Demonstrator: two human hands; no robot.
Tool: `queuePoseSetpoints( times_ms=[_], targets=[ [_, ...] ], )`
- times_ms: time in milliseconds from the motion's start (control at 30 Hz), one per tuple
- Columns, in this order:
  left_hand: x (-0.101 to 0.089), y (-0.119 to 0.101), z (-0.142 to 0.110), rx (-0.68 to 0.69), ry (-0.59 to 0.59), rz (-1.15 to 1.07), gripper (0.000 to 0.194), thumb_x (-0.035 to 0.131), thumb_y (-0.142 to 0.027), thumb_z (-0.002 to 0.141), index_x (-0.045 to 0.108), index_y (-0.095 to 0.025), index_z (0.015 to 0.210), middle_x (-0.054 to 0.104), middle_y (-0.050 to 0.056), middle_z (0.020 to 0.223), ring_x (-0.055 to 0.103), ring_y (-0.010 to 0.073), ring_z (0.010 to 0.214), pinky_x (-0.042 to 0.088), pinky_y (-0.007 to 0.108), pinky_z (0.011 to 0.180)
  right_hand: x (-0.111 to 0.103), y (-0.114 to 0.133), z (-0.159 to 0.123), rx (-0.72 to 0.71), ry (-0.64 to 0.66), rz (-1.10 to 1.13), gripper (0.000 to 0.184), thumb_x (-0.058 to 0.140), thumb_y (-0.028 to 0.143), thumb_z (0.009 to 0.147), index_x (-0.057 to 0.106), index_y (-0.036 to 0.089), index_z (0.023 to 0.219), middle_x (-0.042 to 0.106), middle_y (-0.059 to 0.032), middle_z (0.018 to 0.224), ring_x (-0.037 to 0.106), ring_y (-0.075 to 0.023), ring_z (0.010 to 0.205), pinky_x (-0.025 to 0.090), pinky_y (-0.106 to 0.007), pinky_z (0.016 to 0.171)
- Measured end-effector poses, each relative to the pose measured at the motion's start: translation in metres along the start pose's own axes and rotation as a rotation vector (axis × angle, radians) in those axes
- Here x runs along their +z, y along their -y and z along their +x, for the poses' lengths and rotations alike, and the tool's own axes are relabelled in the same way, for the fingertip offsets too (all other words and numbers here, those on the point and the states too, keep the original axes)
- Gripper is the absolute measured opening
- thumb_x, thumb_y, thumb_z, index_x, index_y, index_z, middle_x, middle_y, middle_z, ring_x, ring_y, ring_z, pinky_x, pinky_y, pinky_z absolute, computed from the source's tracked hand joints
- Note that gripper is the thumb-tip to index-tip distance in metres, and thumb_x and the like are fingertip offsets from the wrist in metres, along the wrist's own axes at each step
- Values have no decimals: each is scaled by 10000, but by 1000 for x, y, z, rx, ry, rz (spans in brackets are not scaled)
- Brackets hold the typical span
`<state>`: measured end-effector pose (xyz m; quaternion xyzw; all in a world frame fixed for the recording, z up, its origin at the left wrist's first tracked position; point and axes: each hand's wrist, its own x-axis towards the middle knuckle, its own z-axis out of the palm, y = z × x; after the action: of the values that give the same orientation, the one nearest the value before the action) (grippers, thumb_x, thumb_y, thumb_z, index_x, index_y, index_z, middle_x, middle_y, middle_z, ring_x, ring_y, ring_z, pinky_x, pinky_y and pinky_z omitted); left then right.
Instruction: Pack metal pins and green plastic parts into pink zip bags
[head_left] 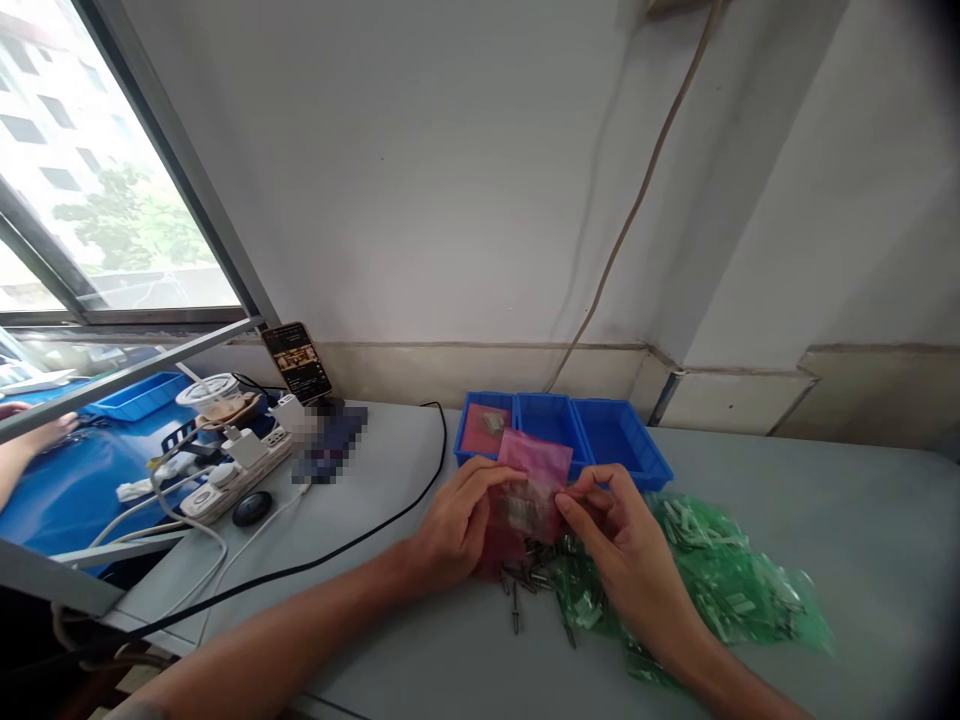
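A small pink plastic bag (535, 458) is held up between my two hands, with small pale pieces showing through its lower part. My left hand (456, 515) grips its left side, fingers closed on the film. On the right side, my right hand (630, 545) pinches the bag's edge between thumb and fingers. Below them, several thin metal pieces that look like rivets (516, 608) lie loose on the table, partly hidden by the hands. More pink film shows under the bag, but I cannot tell whether it is a separate bag.
Green plastic bags of small parts (739, 595) lie to the right. Behind my hands stand joined blue bins (622, 440); the left one holds a pink packet (484, 428). A black cable (360, 535), power strip (238, 478) and propped phone (298, 362) are left. Another person's hand (37, 435) shows beyond the frame bar.
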<state>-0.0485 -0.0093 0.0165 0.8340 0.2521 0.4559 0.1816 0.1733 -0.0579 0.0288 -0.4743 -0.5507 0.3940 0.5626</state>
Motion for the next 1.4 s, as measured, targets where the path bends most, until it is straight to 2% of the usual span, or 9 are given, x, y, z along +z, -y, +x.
queuePoseSetpoints(
  times_ms=[233,433,567,667,800,933,1100,1200,1400],
  targets=[
    [6,14,-3,34,-23,50,417,482,-135,1098,625,-245,1474,719,105,1247,670,227,1152,563,374,1016,-9,-2,0,-41,2,-131,272,593,446,1057,784,274,1145,776,-64,1205,695,-268,1113,541,-361,948],
    [5,7,3,-68,-141,105,179,676,-324,1060,782,-206,975,619,34,833,577,189,818,505,316,757,-5,0,1,-60,36,-76,198,741,452,975,754,255,957,688,-42,1008,645,-213,878,546,-306,767],
    [6,2,3,-117,-118,60,295,698,-376,1045,710,-180,825,627,53,913,606,191,875,526,328,816,-3,0,2,83,82,48,298,726,532,984,686,240,942,602,12,810,597,-170,708,529,-280,645],
    [4,2,1,-92,-95,47,327,612,-367,1087,755,-173,866,654,126,1253,644,225,1037,555,367,906,-1,-1,2,142,60,124,365,765,578,944,650,231,954,570,40,725,568,-148,629,485,-253,553],
    [-3,3,1,57,-12,133,364,517,-364,1118,815,-190,1001,468,119,1664,522,339,1398,520,497,1092,-1,-1,4,185,9,198,436,821,596,886,612,242,1031,570,63,680,517,-129,563,398,-223,467],
    [-9,2,4,205,78,212,387,452,-357,1136,803,-194,1138,629,124,1539,445,347,1489,419,575,1233,-1,3,3,205,-7,227,482,835,582,870,614,258,1150,566,78,669,443,-111,524,341,-209,446],
    [-12,4,5,270,96,263,392,473,-407,1123,801,-209,1203,510,124,1646,380,375,1556,387,602,1266,-1,8,3,254,-19,153,442,830,625,830,730,215,961,578,30,706,430,-113,537,326,-230,454],
    [-12,7,4,322,113,258,347,507,-389,1113,785,-212,1219,610,129,1548,435,367,1520,428,565,1243,-2,7,4,263,-33,149,441,828,630,830,752,211,946,558,36,668,401,-109,521,297,-229,446],
    [-3,8,1,124,72,198,354,518,-210,1097,644,-222,1428,740,109,1248,678,241,1163,573,399,1050,-3,2,4,275,25,267,401,737,605,936,725,207,889,676,-20,824,439,-106,556,298,-220,433]
  ],
)
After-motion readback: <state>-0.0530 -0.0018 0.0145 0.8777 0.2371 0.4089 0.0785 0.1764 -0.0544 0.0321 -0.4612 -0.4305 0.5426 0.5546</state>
